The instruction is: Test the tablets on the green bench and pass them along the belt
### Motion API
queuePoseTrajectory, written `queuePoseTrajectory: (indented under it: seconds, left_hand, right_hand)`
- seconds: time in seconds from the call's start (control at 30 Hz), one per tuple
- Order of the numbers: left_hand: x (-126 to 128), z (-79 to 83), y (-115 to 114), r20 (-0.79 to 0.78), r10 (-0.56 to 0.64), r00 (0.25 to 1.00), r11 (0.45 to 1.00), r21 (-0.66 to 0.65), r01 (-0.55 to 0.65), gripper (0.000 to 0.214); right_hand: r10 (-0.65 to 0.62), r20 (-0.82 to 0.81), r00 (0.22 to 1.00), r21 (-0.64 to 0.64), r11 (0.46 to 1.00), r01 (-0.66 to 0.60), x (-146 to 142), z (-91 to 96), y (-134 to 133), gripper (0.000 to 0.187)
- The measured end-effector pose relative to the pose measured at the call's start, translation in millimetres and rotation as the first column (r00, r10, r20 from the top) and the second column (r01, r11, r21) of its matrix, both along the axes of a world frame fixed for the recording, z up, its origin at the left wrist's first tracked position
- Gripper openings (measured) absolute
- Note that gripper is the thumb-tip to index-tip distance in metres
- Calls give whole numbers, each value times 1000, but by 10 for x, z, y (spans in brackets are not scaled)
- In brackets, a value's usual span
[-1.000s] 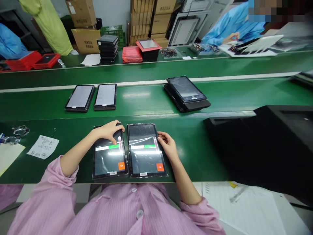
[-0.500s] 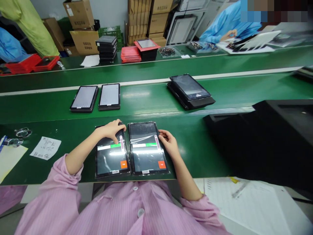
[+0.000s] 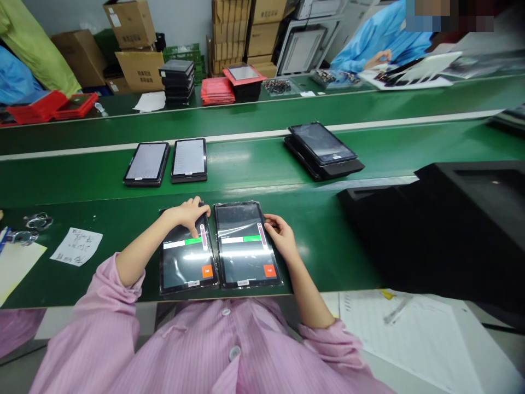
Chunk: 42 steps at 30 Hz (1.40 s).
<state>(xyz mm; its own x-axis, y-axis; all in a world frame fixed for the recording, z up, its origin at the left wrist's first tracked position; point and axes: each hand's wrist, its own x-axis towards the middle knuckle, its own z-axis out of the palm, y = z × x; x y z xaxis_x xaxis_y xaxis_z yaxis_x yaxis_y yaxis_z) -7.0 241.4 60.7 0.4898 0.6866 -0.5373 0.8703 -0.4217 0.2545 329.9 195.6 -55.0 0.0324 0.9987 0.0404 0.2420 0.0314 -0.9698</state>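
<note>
Two black tablets in clear film lie side by side on the green bench in front of me. My left hand (image 3: 187, 214) rests over the upper part of the left tablet (image 3: 186, 268), fingers curled, one fingertip touching the pink slider at its right edge. My right hand (image 3: 280, 235) sits at the right edge of the right tablet (image 3: 245, 251), fingers bent, thumb by its pink slider. Each screen shows a white and green bar and an orange button. Neither hand lifts anything.
Two lit tablets (image 3: 166, 161) lie on the green conveyor beyond; a stacked tablet pair (image 3: 323, 149) lies to the right. A black box (image 3: 447, 230) stands at right, papers (image 3: 414, 334) below it, a handwritten note (image 3: 77, 246) at left. A person in blue (image 3: 385, 38) works far back.
Both hands stay on the tablets' slider edges with hardly any shift. The view has drifted slightly, so everything sits a little higher and more to the right.
</note>
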Motion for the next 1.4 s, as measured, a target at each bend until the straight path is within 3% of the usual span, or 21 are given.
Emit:
queuePoseTrajectory:
  seconds: [0.23, 0.73, 0.97, 1.1, 1.4]
  left_hand:
    - [17, 40, -6, -4, -7, 1000, 1000, -2, 7, 77]
    - [-77, -27, 14, 24, -46, 999, 999, 13, 45, 75]
    - [103, 47, 33, -81, 38, 996, 998, -39, -41, 82]
    - [180, 64, 56, -149, 21, 989, 999, -35, -26, 86]
    - [151, 60, 40, -118, 11, 993, 999, -40, -15, 84]
  right_hand:
    - [4, 8, 1000, 13, 1000, -5, -7, 13, -15, 38]
    - [-2, 5, 1000, 18, 1000, 2, -15, 20, -11, 39]
    - [9, -8, 1000, 1, 1000, -9, 6, 20, 1, 40]
    - [4, -14, 1000, 6, 1000, -4, 14, 16, 7, 40]
    - [-5, -4, 1000, 3, 1000, 5, 40, -10, 32, 40]
